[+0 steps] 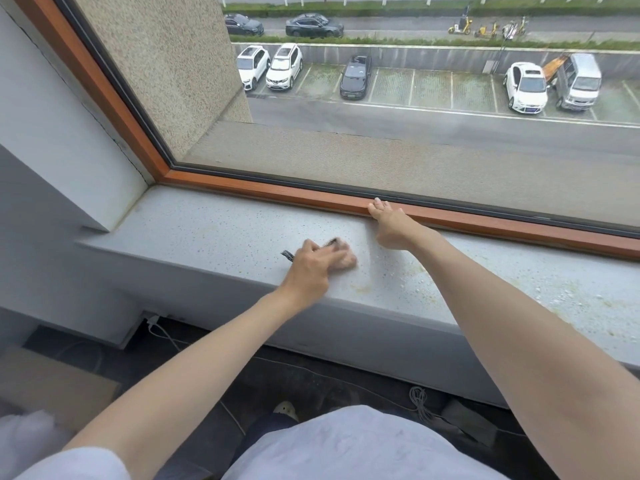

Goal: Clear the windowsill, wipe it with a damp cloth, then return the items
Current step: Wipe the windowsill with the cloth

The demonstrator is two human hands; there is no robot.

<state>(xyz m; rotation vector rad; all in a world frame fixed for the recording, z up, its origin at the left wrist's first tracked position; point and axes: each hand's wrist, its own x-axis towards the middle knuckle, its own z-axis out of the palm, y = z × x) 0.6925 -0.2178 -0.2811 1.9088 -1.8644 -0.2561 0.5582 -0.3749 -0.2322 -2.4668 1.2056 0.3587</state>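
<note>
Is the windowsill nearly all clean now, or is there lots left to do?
About halfway. Done: the windowsill holds no items, so clearing looks finished, and its left part looks clean. In hand: the left hand presses the cloth on the sill, while the right hand rests by the window frame. Left: the yellowish stains and crumbs on the right part, then returning the items.
</note>
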